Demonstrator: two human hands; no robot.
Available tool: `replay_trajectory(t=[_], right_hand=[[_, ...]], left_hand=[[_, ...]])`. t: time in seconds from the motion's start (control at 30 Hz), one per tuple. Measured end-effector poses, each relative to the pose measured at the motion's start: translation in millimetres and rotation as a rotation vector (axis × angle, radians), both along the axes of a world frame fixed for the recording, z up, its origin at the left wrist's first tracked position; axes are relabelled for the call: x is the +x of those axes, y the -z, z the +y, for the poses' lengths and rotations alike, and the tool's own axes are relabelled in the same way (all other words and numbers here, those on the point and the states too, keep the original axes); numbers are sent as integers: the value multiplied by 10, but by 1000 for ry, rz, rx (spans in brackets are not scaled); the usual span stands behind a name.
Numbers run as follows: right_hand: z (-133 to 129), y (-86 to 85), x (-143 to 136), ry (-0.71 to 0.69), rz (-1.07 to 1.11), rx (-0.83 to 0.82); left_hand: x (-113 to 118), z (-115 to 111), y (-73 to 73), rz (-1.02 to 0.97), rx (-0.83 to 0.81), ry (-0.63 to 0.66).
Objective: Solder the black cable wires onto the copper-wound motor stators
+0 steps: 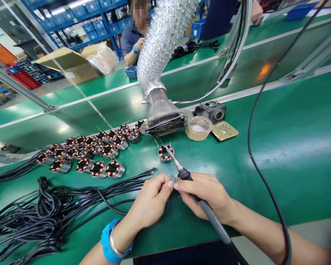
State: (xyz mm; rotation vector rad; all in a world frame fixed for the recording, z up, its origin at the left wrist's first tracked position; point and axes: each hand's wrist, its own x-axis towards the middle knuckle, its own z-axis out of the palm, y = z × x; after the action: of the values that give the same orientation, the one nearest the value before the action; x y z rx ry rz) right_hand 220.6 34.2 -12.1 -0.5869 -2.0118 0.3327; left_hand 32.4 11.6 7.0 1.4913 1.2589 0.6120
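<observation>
Grey and black, the soldering iron point(213, 221) is clasped pen-like in the right hand point(209, 193), its handle slanted from five o'clock towards eleven. It would probably be felt as light and stiff; only the handle should be gripped, since the metal shaft may be hot. Between the fingertips of the left hand point(151, 202) something small and thin is pinched, too hidden to be named, and the two hands are brought close together there. Past a dark collar, the iron is narrowed to a slim, dulled shaft, its tip seen over a wound ring point(165, 160) at twelve o'clock from the hands; whether contact is made cannot be told. The ring is lined with copper windings inside a silvery casing, best held by its rim, as the thin upright leads look easily bent. On the green counter point(292, 165), black cables point(42, 200) are heaped at nine o'clock and more wound rings point(121, 171) are grouped at ten. Farther off, a fan hood point(165, 127) is placed at twelve and a round tub point(198, 135) at one
</observation>
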Motion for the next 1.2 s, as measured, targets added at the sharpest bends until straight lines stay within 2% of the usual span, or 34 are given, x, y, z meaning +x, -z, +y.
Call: replay_trajectory(t=[0.2, 0.3, 0.47, 0.53, 0.7, 0.83, 1.07, 1.2], right_hand=[[-26, 22, 0, 34, -3, 55], [-37, 37, 27, 45, 15, 68], [-57, 38, 93, -17, 26, -165], [-54, 37, 76, -18, 17, -196], [7, 62, -35, 143, 67, -98], [33, 90, -56, 158, 70, 3], [-56, 80, 89, 137, 124, -71], [-110, 8, 206, 152, 226, -91]], left_hand=[[87, 7, 99, -297, -299, -99], [123, 5, 96, -355, -344, -148], [125, -2, 101, -364, -326, -205], [130, -5, 116, -359, -317, -217], [182, -18, 172, -295, -254, -298], [220, -34, 216, -222, -175, -358], [238, -43, 174, -104, -74, -345], [258, -47, 134, -3, 30, -332]])
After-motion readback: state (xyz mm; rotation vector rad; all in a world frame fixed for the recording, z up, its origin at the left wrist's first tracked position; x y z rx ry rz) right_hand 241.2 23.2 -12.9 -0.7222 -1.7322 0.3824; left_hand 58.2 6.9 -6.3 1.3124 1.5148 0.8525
